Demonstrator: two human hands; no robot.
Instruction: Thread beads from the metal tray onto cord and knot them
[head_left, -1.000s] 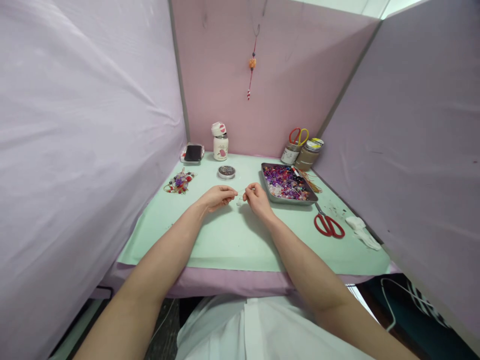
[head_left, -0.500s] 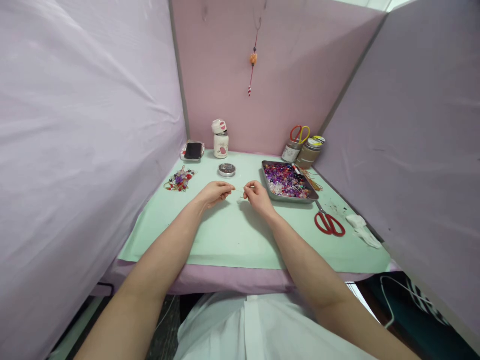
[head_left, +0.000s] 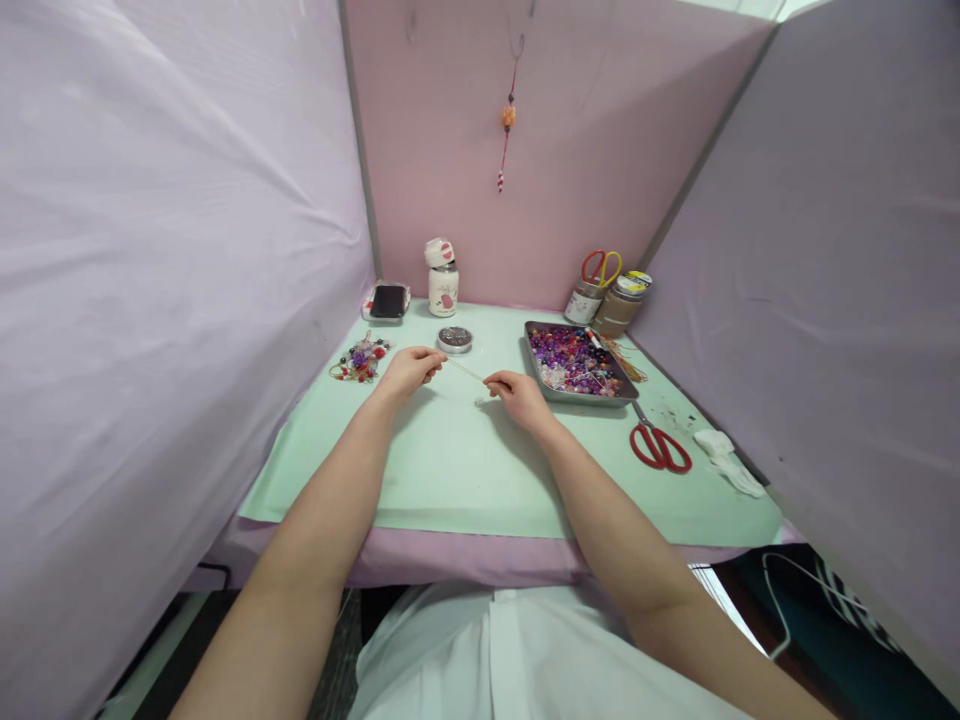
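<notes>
Left hand (head_left: 411, 372): moved leftward and toward the table's far edge since half a second ago, baring more thread; thumb and fingers pinched together on it.
Right hand (head_left: 523, 397): close to its earlier place; fingertips likewise clamped on the thread.
Thread (head_left: 466, 370): pale, very thin, drawn straight between the hands, over the middle of the table (head_left: 465, 480).
Long axis: oblique, its left end nearer the table's far edge, its right end nearer the near edge.
Tin (head_left: 455, 346): round, just beyond the left fingertips.
Tray (head_left: 585, 399): filled with mostly purple beads (head_left: 571, 360), just beside the right hand.
Scissors (head_left: 661, 450): red-handled, toward the table's right edge, blades at the tray's near right corner.
Trinkets (head_left: 361, 358): heaped near the left edge.
Bottle (head_left: 443, 290): upright at the far edge.
</notes>
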